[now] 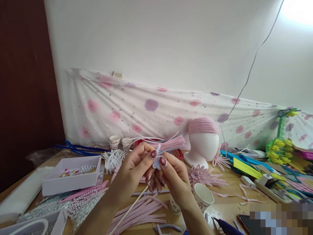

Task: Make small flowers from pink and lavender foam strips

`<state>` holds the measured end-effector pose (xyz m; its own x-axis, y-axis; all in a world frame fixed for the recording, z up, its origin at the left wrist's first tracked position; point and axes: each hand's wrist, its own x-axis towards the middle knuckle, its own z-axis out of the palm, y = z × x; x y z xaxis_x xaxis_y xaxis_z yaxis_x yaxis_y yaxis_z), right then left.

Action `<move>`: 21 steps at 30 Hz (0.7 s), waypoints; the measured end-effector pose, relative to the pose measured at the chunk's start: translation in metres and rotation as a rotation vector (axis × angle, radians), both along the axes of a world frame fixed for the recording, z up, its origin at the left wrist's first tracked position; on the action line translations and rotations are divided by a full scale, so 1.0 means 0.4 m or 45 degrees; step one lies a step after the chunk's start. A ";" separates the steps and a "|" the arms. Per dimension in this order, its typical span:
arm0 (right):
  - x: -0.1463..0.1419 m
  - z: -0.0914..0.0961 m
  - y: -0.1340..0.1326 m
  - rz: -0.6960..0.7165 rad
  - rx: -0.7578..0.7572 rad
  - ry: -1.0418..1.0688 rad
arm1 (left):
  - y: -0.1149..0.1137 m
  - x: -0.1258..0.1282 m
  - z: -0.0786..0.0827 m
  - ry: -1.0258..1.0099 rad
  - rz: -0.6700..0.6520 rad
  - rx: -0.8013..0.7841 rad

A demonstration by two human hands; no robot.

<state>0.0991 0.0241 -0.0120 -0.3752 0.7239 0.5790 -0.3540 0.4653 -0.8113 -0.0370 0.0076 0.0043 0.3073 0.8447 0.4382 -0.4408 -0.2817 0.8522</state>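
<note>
In front of me, above the table, both hands pinch a small pale blue fuzzy flower-like piece [157, 163] that looks made of pipe cleaner. My left hand [138, 164] is closed, its thumb and forefinger at the piece's upper left, by a whitish upright tip [158, 148]. From the right, my right hand [175, 174] presses its thumb onto the piece, the other fingers curled below. A thin pale stick [130, 209] runs from under the fingers to the lower left; which hand holds it I cannot tell. Pink pipe cleaners [144, 210] lie on the table beneath.
A white foam head [204, 147] with a pink cap stands behind, near a red basket [179, 155] of pipe cleaners. Paper cups [203, 195] sit close to my right arm. On the left is a white box [70, 179] of beads; at lower right, a dark blue pointed tool [227, 227].
</note>
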 end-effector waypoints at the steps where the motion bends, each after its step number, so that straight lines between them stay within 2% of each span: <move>1: -0.001 0.002 -0.001 -0.035 0.004 0.009 | -0.002 0.003 0.000 0.032 0.034 0.007; 5: -0.008 0.006 -0.009 -0.266 0.101 -0.055 | -0.007 0.012 0.002 0.150 0.133 0.014; 8: -0.012 0.005 -0.012 -0.397 0.183 -0.109 | -0.004 0.011 0.001 0.160 0.139 -0.028; 14: -0.007 0.010 -0.004 -0.231 0.100 -0.134 | 0.001 0.000 0.001 0.202 0.038 -0.047; 21: -0.008 0.005 -0.002 -0.371 0.111 -0.114 | -0.004 0.001 0.004 0.261 0.130 0.056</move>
<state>0.0957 0.0232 -0.0098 -0.2115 0.7575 0.6176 -0.1243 0.6060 -0.7857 -0.0366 0.0059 0.0059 0.3075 0.8576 0.4123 -0.2268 -0.3548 0.9070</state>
